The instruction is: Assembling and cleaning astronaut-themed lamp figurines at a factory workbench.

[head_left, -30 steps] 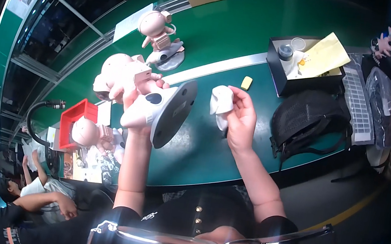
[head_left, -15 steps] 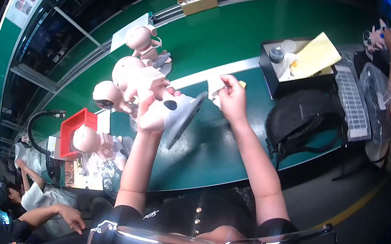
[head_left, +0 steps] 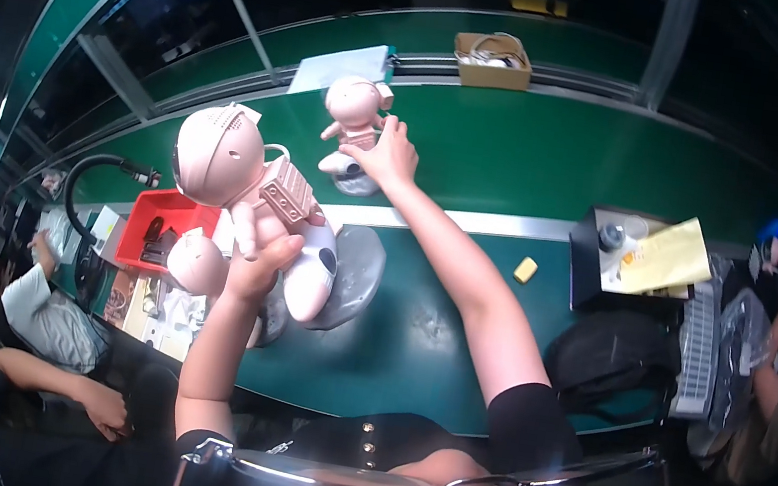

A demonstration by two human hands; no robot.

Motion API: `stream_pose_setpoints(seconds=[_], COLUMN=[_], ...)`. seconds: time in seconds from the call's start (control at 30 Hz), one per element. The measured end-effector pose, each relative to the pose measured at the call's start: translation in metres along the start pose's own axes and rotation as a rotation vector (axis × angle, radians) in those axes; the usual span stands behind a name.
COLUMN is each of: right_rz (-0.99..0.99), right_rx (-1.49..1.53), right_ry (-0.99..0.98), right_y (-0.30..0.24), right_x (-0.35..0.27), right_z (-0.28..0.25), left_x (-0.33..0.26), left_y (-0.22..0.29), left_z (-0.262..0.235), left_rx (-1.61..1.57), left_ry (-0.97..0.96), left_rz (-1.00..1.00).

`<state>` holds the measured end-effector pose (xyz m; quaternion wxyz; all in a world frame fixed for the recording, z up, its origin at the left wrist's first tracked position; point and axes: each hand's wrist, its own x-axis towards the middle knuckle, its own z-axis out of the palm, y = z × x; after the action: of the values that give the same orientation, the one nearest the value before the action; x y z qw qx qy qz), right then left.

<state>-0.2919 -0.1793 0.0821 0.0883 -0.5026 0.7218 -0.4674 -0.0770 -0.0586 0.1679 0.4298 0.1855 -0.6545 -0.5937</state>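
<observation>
My left hand (head_left: 262, 269) is closed around the lower body of a large pink astronaut figurine (head_left: 221, 156). That figurine has a round helmet, a backpack, a white rocket-shaped part and a grey base, which leans outward. Farther off, my right hand (head_left: 388, 154) reaches to a second pink astronaut figurine (head_left: 354, 103) on the green surface, with thumb and fingers closed on its side. A third pink figurine (head_left: 198, 263) stands behind my left wrist, partly hidden. A small yellow block (head_left: 526, 270) lies on the table to the right of my right forearm.
A red bin (head_left: 142, 224) with dark parts and a black gooseneck (head_left: 86, 168) are at left. At right are a dark box (head_left: 586, 272) with yellow paper, a black bag (head_left: 613, 362) and a white tray (head_left: 698, 350). Co-workers are on both sides; a cardboard box (head_left: 491, 74) sits at the back.
My right hand, which held a white scrap, has moved left and away to the far figurine; the scrap is out of sight. The left-hand figurine has turned more upright. The view has shifted.
</observation>
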Motion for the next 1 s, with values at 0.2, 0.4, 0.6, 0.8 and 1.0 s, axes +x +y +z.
stream_pose_setpoints(seconds=[0.2, 0.4, 0.6, 0.8, 1.0], right_rz=[-0.041, -0.101, -0.202, -0.264, 0.001], right_rx=[-0.071, 0.21, 0.26, 0.222, -0.09], right_ry=[0.058, 0.018, -0.139, -0.221, -0.158], right_y=[-0.005, 0.012, 0.026, 0.04, 0.031], right_x=[0.009, 0.002, -0.058, -0.109, -0.137], right_z=[0.036, 0.0, -0.086, -0.123, -0.149], left_x=[-0.005, -0.002, 0.01, 0.035, 0.029], left_y=[0.013, 0.027, 0.028, 0.029, 0.038], left_z=[-0.016, -0.02, -0.038, -0.033, -0.021], left_rx=[0.125, -0.009, -0.429, -0.806, -0.717], left_ry=[0.121, 0.096, -0.019, -0.141, -0.045], left_rz=[0.003, 0.019, -0.039, -0.059, -0.063])
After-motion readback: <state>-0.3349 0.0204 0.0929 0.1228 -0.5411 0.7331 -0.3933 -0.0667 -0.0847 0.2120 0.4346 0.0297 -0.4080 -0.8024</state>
